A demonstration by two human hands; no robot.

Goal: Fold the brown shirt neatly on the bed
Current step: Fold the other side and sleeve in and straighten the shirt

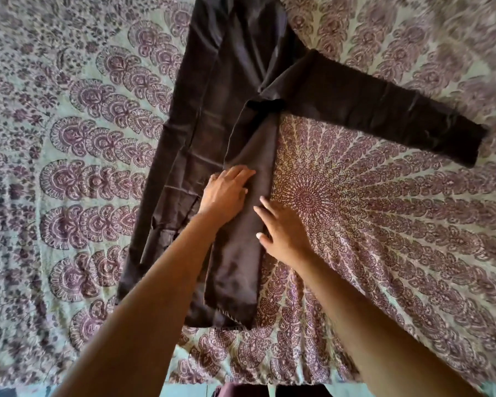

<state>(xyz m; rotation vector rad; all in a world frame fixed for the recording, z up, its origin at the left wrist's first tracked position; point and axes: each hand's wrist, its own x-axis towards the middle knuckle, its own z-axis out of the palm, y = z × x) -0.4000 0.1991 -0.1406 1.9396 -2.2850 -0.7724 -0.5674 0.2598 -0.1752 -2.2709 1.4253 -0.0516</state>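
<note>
A long dark brown shirt [212,110] lies flat on the bed, running from the top of the view down to the near edge. Its right side panel [241,253] is folded inward over the body. One sleeve [384,110] stretches out to the right across the bedspread. My left hand [226,196] presses flat on the folded panel with straight fingers. My right hand [281,227] rests flat at the panel's right fold edge, fingers straight, half on the cloth and half on the bedspread.
The bed is covered with a pale bedspread [384,239] printed with a purple mandala pattern. Its near edge [241,382] runs along the bottom of the view, with a strip of floor below it.
</note>
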